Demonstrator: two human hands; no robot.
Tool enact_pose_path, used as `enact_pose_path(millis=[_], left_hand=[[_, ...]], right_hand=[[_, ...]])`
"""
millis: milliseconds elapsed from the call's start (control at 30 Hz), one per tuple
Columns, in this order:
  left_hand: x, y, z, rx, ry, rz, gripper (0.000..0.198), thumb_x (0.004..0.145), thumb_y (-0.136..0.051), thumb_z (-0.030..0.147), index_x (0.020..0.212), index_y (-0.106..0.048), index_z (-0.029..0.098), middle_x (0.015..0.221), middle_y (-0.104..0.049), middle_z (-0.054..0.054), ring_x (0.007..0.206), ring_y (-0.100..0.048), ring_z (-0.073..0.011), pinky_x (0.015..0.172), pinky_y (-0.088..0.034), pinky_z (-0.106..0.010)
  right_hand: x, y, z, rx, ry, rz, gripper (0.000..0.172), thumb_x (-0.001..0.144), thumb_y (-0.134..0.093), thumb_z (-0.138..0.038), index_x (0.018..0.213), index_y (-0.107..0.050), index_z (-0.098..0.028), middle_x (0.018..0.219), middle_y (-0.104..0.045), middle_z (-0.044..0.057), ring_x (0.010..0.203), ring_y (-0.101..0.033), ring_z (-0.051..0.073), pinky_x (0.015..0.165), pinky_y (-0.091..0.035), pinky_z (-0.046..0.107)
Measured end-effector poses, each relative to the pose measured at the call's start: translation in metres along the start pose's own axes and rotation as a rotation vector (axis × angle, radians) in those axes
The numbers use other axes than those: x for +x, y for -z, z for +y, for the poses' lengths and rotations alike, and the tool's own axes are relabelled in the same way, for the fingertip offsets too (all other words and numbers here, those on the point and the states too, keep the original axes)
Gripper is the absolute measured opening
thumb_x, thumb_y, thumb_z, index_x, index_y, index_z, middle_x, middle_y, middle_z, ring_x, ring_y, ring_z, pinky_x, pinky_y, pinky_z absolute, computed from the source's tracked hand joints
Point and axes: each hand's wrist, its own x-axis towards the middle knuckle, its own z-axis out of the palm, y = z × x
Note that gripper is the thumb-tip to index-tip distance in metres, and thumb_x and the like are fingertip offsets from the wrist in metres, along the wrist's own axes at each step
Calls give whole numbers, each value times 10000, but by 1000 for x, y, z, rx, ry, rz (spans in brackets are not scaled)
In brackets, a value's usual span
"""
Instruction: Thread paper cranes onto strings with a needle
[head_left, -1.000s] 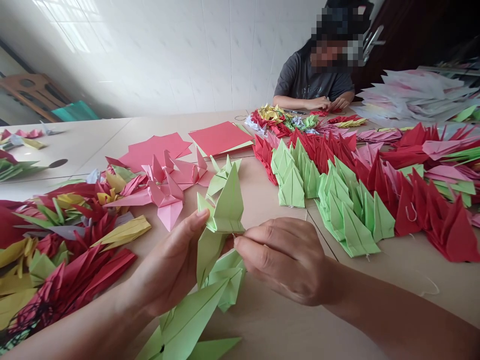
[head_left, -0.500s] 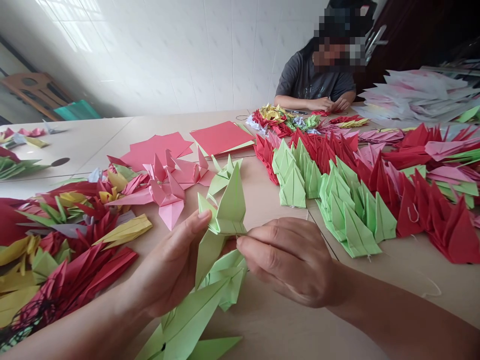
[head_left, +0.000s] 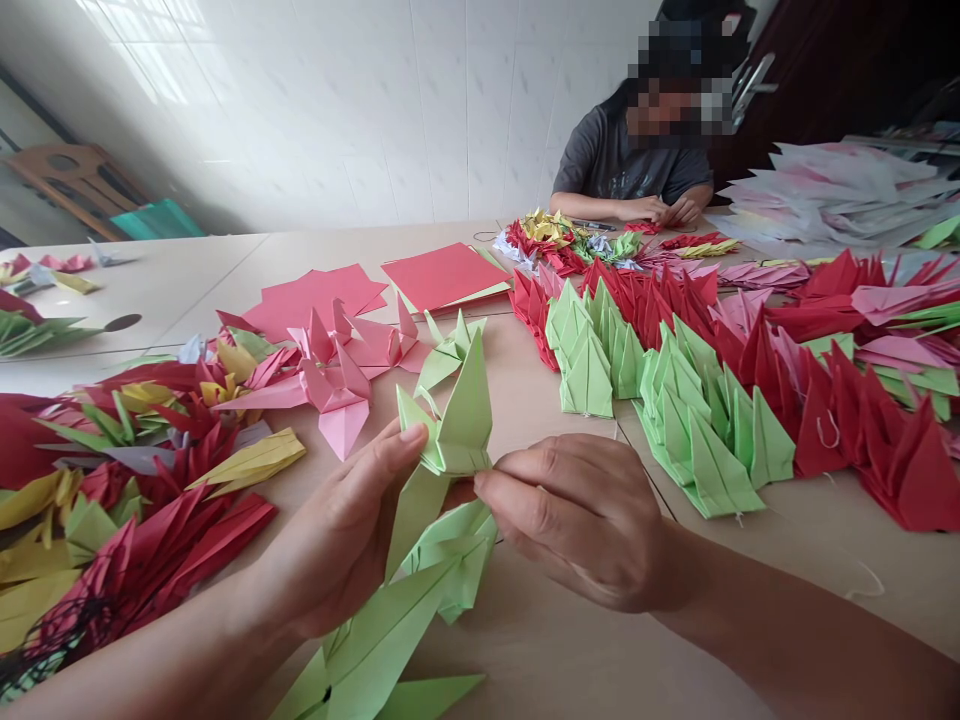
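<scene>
Green crane (head_left: 459,425), base behind right hand (head_left: 581,525)

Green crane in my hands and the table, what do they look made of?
Crane: thin matte paper, judging by its sharp creases and flat folded flaps. Table: smooth pale beige top, likely laminate or painted board; a faint sheen, no grain visible.

Light green paper crane (head_left: 450,425), pale pink cranes (head_left: 341,375), flat coral-red sheets (head_left: 442,273), rows of light green folded pieces (head_left: 675,400) beside deep red ones (head_left: 885,440), mixed red, yellow and green heap (head_left: 127,480), beige worktop (head_left: 540,640), white tiled wall (head_left: 360,110), co-worker's grey shirt (head_left: 607,165).
</scene>
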Motion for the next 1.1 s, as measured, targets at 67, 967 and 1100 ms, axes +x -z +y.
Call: enact_pose_path(millis=[67, 967, 1100], left_hand=[[0, 0, -1, 15, -13, 11, 463, 741, -768, 360, 1172, -634, 258, 1089, -730, -18, 1088, -632, -305, 879, -518, -343], [6, 29, -3, 627, -437, -100, 191, 903, -611, 302, 1092, -586, 316, 1012, -659, 15, 938, -636, -165, 740, -552, -249], [12, 34, -2, 1041, -686, 69, 248, 869, -635, 273, 1091, -525, 285, 987, -629, -10, 821, -633, -166, 659, -548, -285]], right_hand=[[1, 0, 0, 10, -19, 7, 142, 917, -530, -72, 992, -640, -123, 871, -706, 90, 721, -653, 184, 613, -514, 300], [6, -14, -3, 455, -575, -2, 197, 799, -711, -41, 905, -603, -167, 817, -610, -29, 685, -561, 102, 551, -428, 223], [6, -10, -1, 375, -424, 133, 153, 856, -608, -59, 976, -572, -146, 868, -610, 19, 744, -564, 131, 618, -456, 253]])
